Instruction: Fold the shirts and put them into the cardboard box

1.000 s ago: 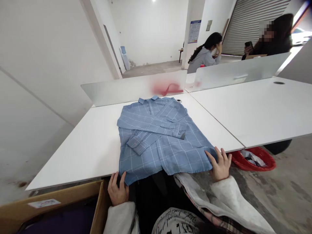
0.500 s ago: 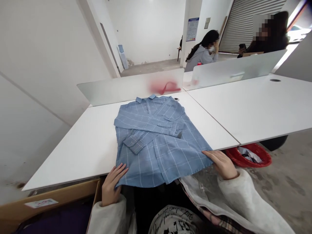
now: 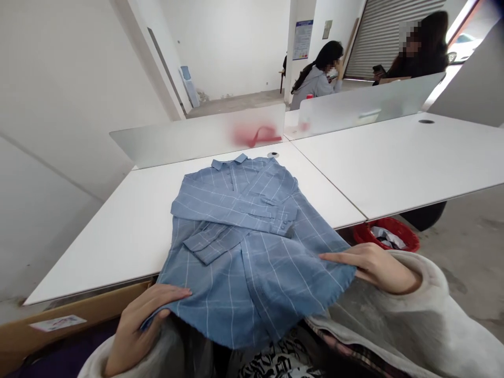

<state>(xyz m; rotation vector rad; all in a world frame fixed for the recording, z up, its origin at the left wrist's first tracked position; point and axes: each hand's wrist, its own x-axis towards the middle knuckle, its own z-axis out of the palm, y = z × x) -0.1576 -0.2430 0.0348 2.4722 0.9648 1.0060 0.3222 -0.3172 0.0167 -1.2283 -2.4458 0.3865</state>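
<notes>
A blue shirt [image 3: 232,231] with thin white checks lies front up, collar toward the far side, both sleeves folded across its chest. Its lower part hangs past the table's near edge, lifted toward me. At the hem's left corner, my left hand [image 3: 145,320] grips the cloth, fingers on top and thumb underneath. My right hand [image 3: 378,268] holds the hem's right corner the same way, index finger stretched over the fabric. Between the two hands the hem sags in a curve.
The shirt rests on a white table [image 3: 98,231] with a frosted divider [image 3: 177,139] behind. A cardboard box [image 3: 23,331] stands at lower left, a red bin [image 3: 409,239] below the table at right. Two people [image 3: 315,84] sit beyond the dividers.
Both hands have drawn the hem toward me and farther apart. The shirt has slid nearer, its collar now farther from the divider, and more of it hangs off the edge.
</notes>
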